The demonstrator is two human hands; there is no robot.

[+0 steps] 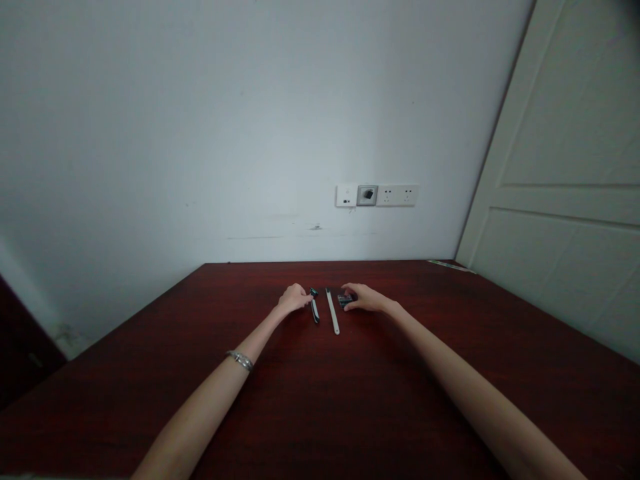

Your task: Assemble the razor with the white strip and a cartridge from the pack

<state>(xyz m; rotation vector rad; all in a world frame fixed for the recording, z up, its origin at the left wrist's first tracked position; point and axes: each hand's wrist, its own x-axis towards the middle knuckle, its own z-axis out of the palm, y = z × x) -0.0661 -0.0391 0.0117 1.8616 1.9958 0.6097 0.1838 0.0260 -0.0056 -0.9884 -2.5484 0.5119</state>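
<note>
My left hand (295,298) is closed at the razor (315,312), its fingertips at the neck just below the dark head. The razor has a black and white handle and lies with its head toward the wall. Right of it is a thin, flat white stick (333,317) with a dark far end and a rounded near end; neither hand touches it. Thumb and fingers of my right hand (367,298) grip the sides of a small dark case (344,301), partly covered by the hand. What is in the case is too small to make out.
The dark red wooden table (320,413) reaches back to a white wall (250,133) with a row of sockets (397,195). A light panelled door (565,200) stands along the right. A thin pale strip (450,266) lies at the table's far right edge.
</note>
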